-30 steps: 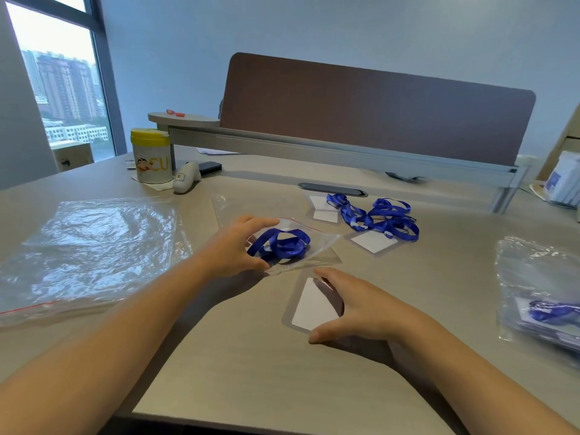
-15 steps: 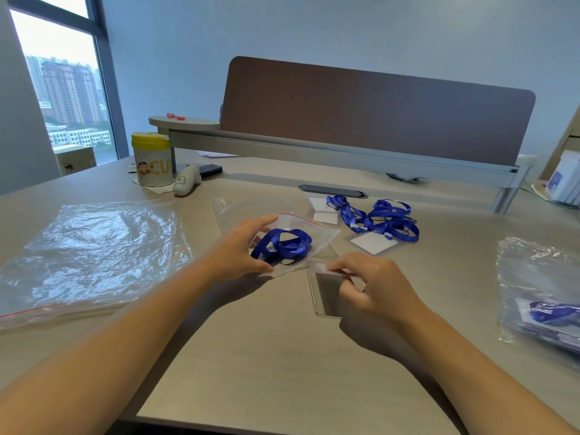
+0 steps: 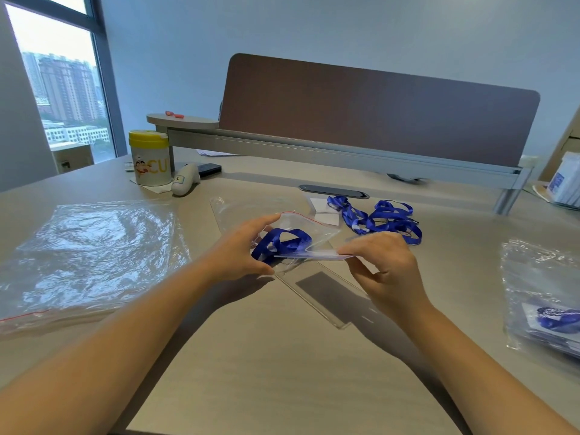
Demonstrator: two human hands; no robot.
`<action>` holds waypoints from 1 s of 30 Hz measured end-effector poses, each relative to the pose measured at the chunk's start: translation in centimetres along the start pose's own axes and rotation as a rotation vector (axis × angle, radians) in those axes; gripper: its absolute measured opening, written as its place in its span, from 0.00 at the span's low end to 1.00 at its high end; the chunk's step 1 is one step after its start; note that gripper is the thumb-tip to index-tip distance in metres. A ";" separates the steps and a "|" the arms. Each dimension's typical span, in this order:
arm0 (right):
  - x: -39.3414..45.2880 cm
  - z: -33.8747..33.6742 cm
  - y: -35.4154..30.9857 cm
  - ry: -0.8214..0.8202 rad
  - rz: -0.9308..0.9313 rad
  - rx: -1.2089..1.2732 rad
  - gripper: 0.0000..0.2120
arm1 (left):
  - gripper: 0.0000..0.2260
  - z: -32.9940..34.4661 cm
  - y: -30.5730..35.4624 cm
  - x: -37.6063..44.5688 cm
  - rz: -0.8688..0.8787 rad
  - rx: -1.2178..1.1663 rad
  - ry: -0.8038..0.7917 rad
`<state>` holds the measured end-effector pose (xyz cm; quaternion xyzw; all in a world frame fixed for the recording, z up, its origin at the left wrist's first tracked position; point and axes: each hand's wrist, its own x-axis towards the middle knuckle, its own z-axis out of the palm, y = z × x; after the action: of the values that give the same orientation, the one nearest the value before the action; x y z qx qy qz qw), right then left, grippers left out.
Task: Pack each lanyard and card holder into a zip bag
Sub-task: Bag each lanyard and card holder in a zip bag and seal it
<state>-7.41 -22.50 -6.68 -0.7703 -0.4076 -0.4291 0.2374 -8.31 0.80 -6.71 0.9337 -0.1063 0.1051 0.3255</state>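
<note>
Since the earlier frame the right hand [image 3: 387, 271] has lifted the card holder [image 3: 314, 254] to the bag's mouth at frame centre, where the left hand [image 3: 241, 249] grips the zip bag [image 3: 301, 227] with the lanyard [image 3: 281, 243] inside, the right pinching the holder.

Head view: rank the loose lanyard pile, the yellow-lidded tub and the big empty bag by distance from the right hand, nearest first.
1. Lanyard pile: just beyond the right hand.
2. Big empty bag: far left, past the left hand.
3. Tub: back left, near the window.
</note>
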 end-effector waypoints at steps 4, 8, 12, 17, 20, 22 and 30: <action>0.4 -0.1 -0.8 0.087 -0.034 0.047 0.09 | 0.39 -0.1 -0.1 -0.1 -0.001 0.006 -0.003; 0.4 0.1 -0.8 0.074 -0.072 0.042 0.08 | 0.39 -0.2 -0.1 -0.1 0.003 -0.005 -0.008; 0.1 1.0 -0.3 -0.096 -0.036 -0.045 0.11 | 0.39 -0.2 0.0 -0.1 0.016 0.002 -0.022; 0.3 2.1 -0.9 -0.312 -0.045 -0.148 0.10 | 0.40 0.1 -0.2 0.1 0.026 0.016 -0.037; 0.5 3.3 -0.6 -0.404 -0.026 -0.162 0.16 | 0.39 0.1 -0.2 0.0 0.031 0.029 -0.032; 1.0 3.9 -0.5 -0.450 -0.005 -0.170 0.19 | 0.39 0.1 -0.2 0.0 0.039 0.023 -0.022; 3.5 6.8 -1.2 -0.669 0.212 -0.101 0.15 | 0.38 0.1 -0.4 0.2 0.061 0.006 -0.013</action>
<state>-4.17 -15.44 -7.19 -0.9169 -0.3589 -0.1457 0.0957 -7.99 1.02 -7.03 0.9315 -0.1365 0.1094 0.3188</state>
